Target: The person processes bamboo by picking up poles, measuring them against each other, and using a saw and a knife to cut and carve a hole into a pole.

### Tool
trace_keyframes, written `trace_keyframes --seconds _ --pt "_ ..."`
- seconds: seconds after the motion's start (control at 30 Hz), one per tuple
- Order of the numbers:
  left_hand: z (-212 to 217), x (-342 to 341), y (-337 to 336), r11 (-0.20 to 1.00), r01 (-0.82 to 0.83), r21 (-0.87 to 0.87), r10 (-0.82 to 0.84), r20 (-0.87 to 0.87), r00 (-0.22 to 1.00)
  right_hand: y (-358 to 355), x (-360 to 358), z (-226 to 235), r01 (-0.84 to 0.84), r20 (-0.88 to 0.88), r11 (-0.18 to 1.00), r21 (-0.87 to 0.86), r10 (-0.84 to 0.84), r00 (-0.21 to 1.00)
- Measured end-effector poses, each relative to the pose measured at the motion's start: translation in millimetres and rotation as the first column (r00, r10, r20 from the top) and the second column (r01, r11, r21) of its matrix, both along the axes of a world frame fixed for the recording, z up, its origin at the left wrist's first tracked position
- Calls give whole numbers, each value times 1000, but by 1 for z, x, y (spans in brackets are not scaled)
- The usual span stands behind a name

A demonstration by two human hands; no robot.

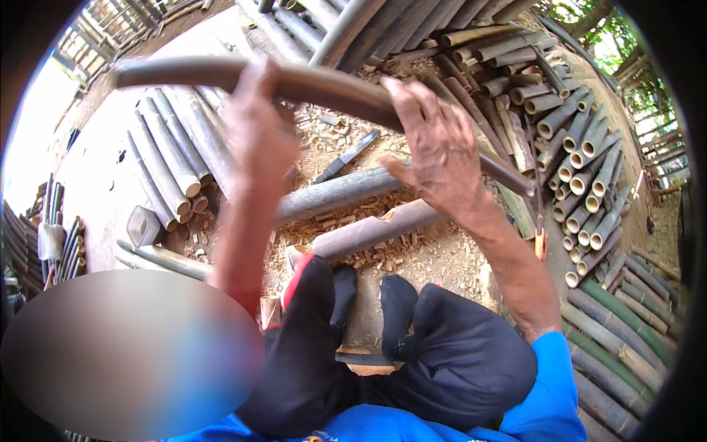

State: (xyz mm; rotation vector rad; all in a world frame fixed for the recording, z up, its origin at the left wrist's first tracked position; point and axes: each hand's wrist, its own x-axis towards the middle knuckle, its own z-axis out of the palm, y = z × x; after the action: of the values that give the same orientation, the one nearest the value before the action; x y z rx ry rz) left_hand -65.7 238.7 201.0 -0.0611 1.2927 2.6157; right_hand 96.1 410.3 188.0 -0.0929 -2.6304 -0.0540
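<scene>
A long dark bamboo pole (331,87) is raised across the upper middle, slanting down to the right. My left hand (258,110), smeared by motion, is closed round it left of its middle. Toward its right end my right hand (442,151) grips it, fingers over the top and thumb below. Beneath lie two bamboo lengths: a greyish one (339,193) and a nearer one (353,237) with a notch cut in its upper side. A knife (347,156) with a dark handle rests on the ground behind them.
Wood chips (401,254) cover the ground near my black-socked feet (398,309). Cut bamboo tubes (582,177) are heaped at the right; others (166,158) lie at the left. An orange-handled tool (541,243) stands by the right heap. Long bamboo poles (618,331) lie at the lower right.
</scene>
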Motion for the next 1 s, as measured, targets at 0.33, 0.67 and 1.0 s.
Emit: trace_keyframes --seconds 0.33,0.67,1.0 --pt "-177 148 -80 494 256 -831 -691 -196 696 62 15 -137 -172 496 903 -393 366 787" --pt "-254 46 19 257 -375 -891 -780 -420 463 89 6 -174 -58 287 998 -32 65 956" --pt "-246 54 25 165 -270 -948 -821 -284 495 -53 168 -220 193 496 653 -733 317 808"
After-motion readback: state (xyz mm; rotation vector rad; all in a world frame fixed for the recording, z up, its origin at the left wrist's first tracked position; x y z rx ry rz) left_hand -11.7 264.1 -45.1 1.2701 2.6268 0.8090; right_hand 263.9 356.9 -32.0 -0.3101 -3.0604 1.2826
